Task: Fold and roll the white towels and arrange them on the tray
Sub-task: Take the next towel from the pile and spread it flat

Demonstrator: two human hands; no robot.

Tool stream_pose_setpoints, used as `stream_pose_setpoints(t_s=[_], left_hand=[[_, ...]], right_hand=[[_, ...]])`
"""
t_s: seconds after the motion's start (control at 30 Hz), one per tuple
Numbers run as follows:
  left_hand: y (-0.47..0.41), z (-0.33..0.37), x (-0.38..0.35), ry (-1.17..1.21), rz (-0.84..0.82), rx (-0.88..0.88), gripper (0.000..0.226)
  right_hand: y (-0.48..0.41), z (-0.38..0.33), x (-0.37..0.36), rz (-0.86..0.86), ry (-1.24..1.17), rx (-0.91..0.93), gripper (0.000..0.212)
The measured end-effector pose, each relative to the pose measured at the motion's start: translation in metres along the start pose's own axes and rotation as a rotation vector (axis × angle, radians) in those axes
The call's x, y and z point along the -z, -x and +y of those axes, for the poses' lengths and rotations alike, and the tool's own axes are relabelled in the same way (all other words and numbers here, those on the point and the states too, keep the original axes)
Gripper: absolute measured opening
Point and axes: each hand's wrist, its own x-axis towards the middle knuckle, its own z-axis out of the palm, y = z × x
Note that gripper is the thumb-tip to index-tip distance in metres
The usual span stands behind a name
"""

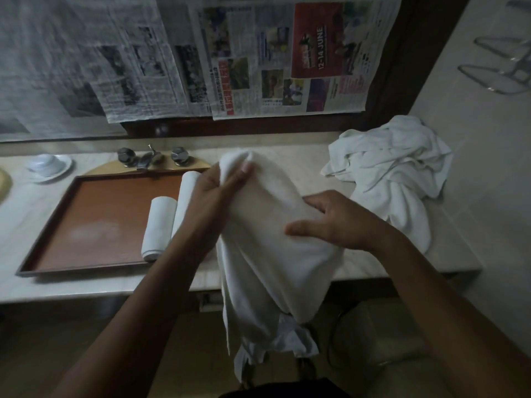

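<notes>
The left hand [218, 191] is clamped on the upper end of a white towel [267, 225]. Its fingers curl round the bunched cloth from the left and its thumb presses on the front. The right hand [336, 222] lies on the towel's right side lower down, with fingers fairly straight and spread and the thumb stretched out toward the left, so it rests on the cloth rather than closing round it. Between the two hands the towel is drawn into a long folded band, held up over the front of the counter [43, 282]. Its loose lower end hangs past the counter edge toward the floor (that part is crumpled and dim).

Just left of the left forearm a brown wooden tray [86, 270] sits on the counter. Two rolled towels [159, 225] lie side by side at its right end, the farther one partly hidden behind the arm.

To the right of the hands, a heap of unfolded towels [396, 173] sits on the counter against the wall.

Behind the tray is a tap [149, 159] with two knobs, and at the far left a white dish [48, 165]. Sheets of newspaper [287, 58] cover the surface above the counter.
</notes>
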Motion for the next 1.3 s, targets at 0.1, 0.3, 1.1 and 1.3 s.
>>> stream_pose_setpoints(t_s=[0.1, 0.3, 1.1, 1.3], left_hand=[[-0.005, -0.012, 0.013, 0.0, 0.067, 0.014, 0.02], [-0.004, -0.046, 0.033, -0.243, 0.023, 0.074, 0.021], [-0.051, -0.123, 0.029, -0.437, 0.244, 0.2, 0.013], [-0.025, -0.165, -0.039, -0.505, -0.224, 0.355, 0.094]], right_hand=[[0.005, 0.024, 0.013, 0.001, -0.015, -0.064, 0.021], [-0.008, 0.071, 0.031, 0.192, -0.016, -0.007, 0.013], [-0.069, 0.163, 0.088, 0.322, -0.083, -0.136, 0.012], [-0.072, 0.104, 0.04, 0.129, -0.264, -0.004, 0.022]])
